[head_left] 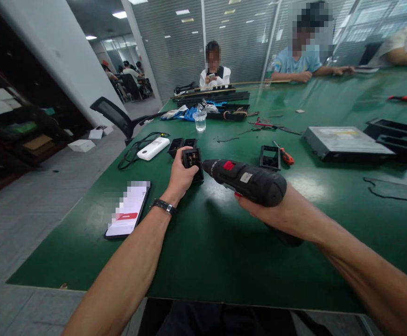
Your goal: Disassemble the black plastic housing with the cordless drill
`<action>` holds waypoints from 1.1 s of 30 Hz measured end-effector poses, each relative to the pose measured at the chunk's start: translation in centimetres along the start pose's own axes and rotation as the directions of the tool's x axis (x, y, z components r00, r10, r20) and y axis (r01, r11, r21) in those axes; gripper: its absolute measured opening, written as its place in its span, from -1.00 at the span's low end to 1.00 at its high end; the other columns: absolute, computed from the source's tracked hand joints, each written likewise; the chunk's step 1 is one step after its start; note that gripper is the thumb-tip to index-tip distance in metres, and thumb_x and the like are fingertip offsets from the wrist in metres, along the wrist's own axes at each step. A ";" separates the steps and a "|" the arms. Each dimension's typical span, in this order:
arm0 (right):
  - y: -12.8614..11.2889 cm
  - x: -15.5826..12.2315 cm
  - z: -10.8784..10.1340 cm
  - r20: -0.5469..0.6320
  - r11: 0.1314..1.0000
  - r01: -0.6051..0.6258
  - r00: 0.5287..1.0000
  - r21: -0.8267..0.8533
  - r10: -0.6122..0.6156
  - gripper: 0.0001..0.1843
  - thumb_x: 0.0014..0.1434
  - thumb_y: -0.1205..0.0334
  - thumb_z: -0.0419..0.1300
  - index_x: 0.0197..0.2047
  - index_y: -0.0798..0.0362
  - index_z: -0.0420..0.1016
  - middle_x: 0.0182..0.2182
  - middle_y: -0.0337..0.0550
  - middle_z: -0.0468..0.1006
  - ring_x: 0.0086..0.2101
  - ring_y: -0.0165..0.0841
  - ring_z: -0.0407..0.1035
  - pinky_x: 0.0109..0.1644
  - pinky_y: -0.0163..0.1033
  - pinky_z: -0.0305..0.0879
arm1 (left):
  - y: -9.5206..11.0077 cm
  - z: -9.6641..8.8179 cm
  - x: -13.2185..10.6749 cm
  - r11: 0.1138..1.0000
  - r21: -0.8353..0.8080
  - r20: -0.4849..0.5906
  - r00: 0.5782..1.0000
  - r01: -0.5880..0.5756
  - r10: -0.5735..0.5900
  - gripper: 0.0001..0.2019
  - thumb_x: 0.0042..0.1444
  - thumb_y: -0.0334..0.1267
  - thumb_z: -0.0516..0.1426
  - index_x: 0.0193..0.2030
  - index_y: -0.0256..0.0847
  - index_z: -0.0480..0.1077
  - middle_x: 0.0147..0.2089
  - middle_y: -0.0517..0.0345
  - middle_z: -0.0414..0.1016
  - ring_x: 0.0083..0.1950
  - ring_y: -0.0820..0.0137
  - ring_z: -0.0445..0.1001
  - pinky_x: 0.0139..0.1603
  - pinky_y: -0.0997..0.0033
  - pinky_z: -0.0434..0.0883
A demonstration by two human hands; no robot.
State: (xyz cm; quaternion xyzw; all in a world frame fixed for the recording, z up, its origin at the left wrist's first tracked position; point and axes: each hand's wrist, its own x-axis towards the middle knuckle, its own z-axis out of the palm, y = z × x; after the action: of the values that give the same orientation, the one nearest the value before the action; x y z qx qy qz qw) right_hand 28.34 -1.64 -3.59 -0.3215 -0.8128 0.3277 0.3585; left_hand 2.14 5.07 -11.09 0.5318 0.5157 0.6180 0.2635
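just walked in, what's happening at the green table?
A person at the green table grips a small black boxy part upright on the tabletop with the left hand. The right hand holds a black cordless screwdriver, tip pointed at the part's side. A phone lies left of the wrist; a similar open black frame and a silver drive lie beyond. Other people sit at the far end.

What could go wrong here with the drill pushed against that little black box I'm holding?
1. The left hand alone steadies the small black plastic box, so the nose of the black cordless drill in the right hand might slip toward the fingers.
2. The box could twist or skid on the smooth green table.
3. The smartphone lying by the left wrist could get knocked.
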 end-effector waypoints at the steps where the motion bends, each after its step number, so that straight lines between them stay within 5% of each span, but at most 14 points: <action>1: 0.2 0.0 0.0 0.002 1.000 0.005 1.000 0.013 -0.005 -0.46 0.16 0.34 0.29 0.22 -0.08 0.49 0.07 -0.23 0.64 0.05 -0.25 0.53 0.19 -0.18 0.48 | -0.1 0.0 0.0 1.000 0.011 -0.001 1.000 -0.005 0.005 -0.38 -0.15 -0.53 0.20 0.12 -0.09 0.36 -0.08 0.18 0.49 -0.15 0.38 0.48 -0.14 0.42 0.46; 12: -0.3 0.3 -0.1 0.028 0.990 -0.010 1.000 0.138 0.006 -0.54 0.17 0.36 0.27 0.14 -0.05 0.55 0.03 -0.20 0.67 0.00 -0.21 0.54 0.19 -0.13 0.46 | -0.5 -0.3 -0.1 0.998 0.062 0.034 0.999 -0.018 0.016 -0.38 -0.08 -0.43 0.25 0.19 -0.06 0.31 -0.02 0.16 0.46 -0.11 0.39 0.48 -0.11 0.43 0.49; 18: 0.0 0.1 -0.1 0.039 0.992 -0.015 0.999 0.129 0.010 -0.35 0.16 0.39 0.28 0.32 -0.08 0.44 0.21 -0.20 0.57 0.14 -0.20 0.48 0.23 -0.15 0.42 | -0.2 -0.4 -0.2 0.995 0.099 0.035 0.999 -0.025 0.021 -0.39 -0.05 -0.41 0.26 0.19 -0.06 0.32 0.01 0.15 0.48 -0.08 0.39 0.48 -0.07 0.43 0.47; 24: 0.0 -0.3 -0.1 0.004 0.995 -0.025 1.000 0.097 0.024 -0.37 0.17 0.38 0.30 0.30 -0.14 0.45 0.08 -0.27 0.65 0.02 -0.31 0.54 0.10 -0.27 0.47 | -0.4 -0.4 -0.3 0.997 0.077 0.022 1.000 -0.007 0.005 -0.39 -0.07 -0.45 0.23 0.18 -0.06 0.31 -0.03 0.17 0.48 -0.10 0.39 0.48 -0.09 0.43 0.47; 33: 0.1 -0.3 -0.3 0.035 0.995 -0.036 0.999 0.094 0.033 -0.30 0.18 0.36 0.29 0.38 -0.11 0.37 0.17 -0.18 0.60 0.09 -0.19 0.52 0.04 -0.19 0.51 | -0.5 -0.5 -0.2 0.999 0.045 0.024 1.000 0.009 -0.011 -0.37 -0.08 -0.47 0.21 0.20 -0.06 0.31 -0.01 0.15 0.48 -0.09 0.37 0.49 -0.06 0.39 0.48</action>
State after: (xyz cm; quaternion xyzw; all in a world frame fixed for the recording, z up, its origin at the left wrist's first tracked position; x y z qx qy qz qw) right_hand 28.81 -1.71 -3.63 -0.3125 -0.7967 0.3771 0.3540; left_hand 1.67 4.90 -11.56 0.5424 0.5289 0.5984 0.2608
